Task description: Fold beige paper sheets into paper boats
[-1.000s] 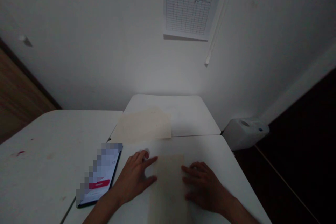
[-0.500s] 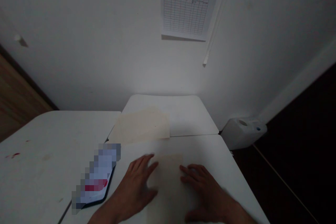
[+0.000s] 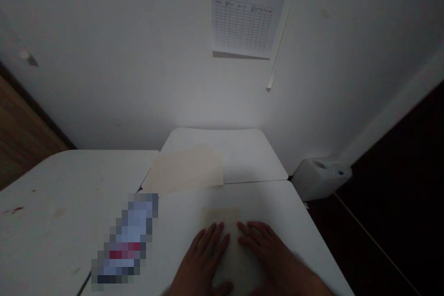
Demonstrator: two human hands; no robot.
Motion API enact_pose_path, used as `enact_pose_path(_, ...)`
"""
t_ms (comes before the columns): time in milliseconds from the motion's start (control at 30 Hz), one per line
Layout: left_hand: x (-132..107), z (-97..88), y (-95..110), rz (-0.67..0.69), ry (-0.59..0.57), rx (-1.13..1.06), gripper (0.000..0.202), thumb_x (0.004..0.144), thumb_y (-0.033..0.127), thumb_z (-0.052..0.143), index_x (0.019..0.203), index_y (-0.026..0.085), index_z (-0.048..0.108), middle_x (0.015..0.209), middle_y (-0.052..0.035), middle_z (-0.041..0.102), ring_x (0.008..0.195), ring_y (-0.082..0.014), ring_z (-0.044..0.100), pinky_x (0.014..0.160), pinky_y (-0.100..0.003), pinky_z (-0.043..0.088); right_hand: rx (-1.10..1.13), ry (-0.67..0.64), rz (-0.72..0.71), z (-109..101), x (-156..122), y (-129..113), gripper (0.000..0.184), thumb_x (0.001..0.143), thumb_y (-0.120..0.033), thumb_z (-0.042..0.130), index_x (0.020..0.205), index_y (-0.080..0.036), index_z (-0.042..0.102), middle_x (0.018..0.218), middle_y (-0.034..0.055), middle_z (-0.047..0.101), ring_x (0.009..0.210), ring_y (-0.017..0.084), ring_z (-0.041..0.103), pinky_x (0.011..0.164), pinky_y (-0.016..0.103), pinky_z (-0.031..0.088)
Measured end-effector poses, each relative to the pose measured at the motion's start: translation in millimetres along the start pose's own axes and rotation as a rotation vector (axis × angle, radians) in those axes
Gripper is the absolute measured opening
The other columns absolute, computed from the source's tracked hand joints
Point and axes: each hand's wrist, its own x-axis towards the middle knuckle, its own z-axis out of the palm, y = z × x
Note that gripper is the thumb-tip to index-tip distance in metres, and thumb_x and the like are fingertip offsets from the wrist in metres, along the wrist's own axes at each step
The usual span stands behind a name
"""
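Note:
A thin cream sheet, paper or cloth, lies flat on the white table close in front of me. My left hand rests palm down over its left side, fingers stretched out and slightly apart. At its right edge my right hand lies palm down, fingers extended too. Neither hand grasps anything. The near end of the sheet is out of view, and the hands cover part of it. Farther back, a larger cream sheet is spread across the joint between two table sections.
A blurred-out phone lies left of my hands. Another white table surface with red stains adjoins on the left. Behind is a wall with a printed chart on it. A white plastic canister stands at the right beyond the table edge.
My left hand has moved right, from the left edge of the small sheet onto it, closer to my right hand. My right hand has hardly moved.

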Motion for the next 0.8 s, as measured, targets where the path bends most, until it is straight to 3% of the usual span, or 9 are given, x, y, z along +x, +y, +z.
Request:
enact_pose_path(67,-1,2.7,0,-0.013,0.012,0.053,0.088,0.077,0.050,0.068,0.149,0.031,0.023,0.154,-0.0092,0.025,0.137,-0.0355,0.034,0.107,-0.052,0.038,-0.012,0.008,0.018,-4,0,-2,0.091,0.066,-0.055,0.075,0.144,-0.029,0.036,0.157,0.0042,0.021,0.141,0.031,0.022,0.114,0.050,0.018)
enact_pose_path(200,-3,8.0,2,-0.017,0.062,0.131,0.063,0.084,0.050,0.060,0.141,0.029,0.043,0.142,-0.0127,0.049,0.122,-0.0361,0.053,0.097,-0.051,0.048,-0.077,0.138,0.082,-8,10,-8,0.052,0.088,-0.040,0.057,0.138,-0.033,0.044,0.154,0.0011,0.030,0.138,0.027,0.029,0.112,0.048,0.024)
enact_pose_path(333,4,4.0,6,0.068,0.092,0.060,0.033,0.088,0.025,0.053,0.120,0.024,0.060,0.120,-0.0097,0.066,0.110,-0.0284,0.062,0.093,-0.040,0.052,-0.151,0.295,0.136,0,32,-11,0.036,0.094,-0.028,0.049,0.129,-0.032,0.054,0.146,0.0034,0.042,0.131,0.026,0.037,0.107,0.046,0.033)
enact_pose_path(467,17,-3.7,1,0.047,0.047,-0.072,0.029,0.082,0.006,0.048,0.100,0.022,0.065,0.098,-0.0053,0.069,0.090,-0.0200,0.066,0.079,-0.029,0.056,-0.144,0.397,0.163,9,49,-14,0.029,0.095,-0.027,0.048,0.122,-0.032,0.059,0.136,0.0044,0.051,0.124,0.025,0.044,0.103,0.044,0.037)
enact_pose_path(533,20,-4.7,-8,0.003,0.059,-0.043,0.029,0.085,0.006,0.047,0.102,0.021,0.065,0.101,-0.0068,0.069,0.093,-0.0212,0.066,0.081,-0.032,0.056,-0.139,0.413,0.147,9,54,-15,0.029,0.094,-0.025,0.050,0.121,-0.032,0.060,0.134,0.0044,0.052,0.122,0.024,0.045,0.102,0.044,0.037)
enact_pose_path(633,17,-4.0,-24,-0.006,0.137,0.044,0.030,0.091,0.017,0.047,0.118,0.022,0.061,0.127,-0.0093,0.062,0.115,-0.0284,0.058,0.097,-0.047,0.049,-0.137,0.413,0.130,5,56,-15,0.029,0.094,-0.024,0.049,0.120,-0.033,0.060,0.133,0.0039,0.053,0.121,0.024,0.045,0.101,0.044,0.037)
enact_pose_path(800,2,-11.3,-41,-0.014,0.056,0.008,0.045,0.094,0.040,0.050,0.138,0.031,0.045,0.147,-0.0036,0.044,0.130,-0.0303,0.046,0.105,-0.054,0.040,-0.136,0.403,0.121,-2,59,-15,0.032,0.093,-0.020,0.049,0.120,-0.032,0.060,0.134,0.0040,0.052,0.122,0.024,0.044,0.102,0.043,0.035)
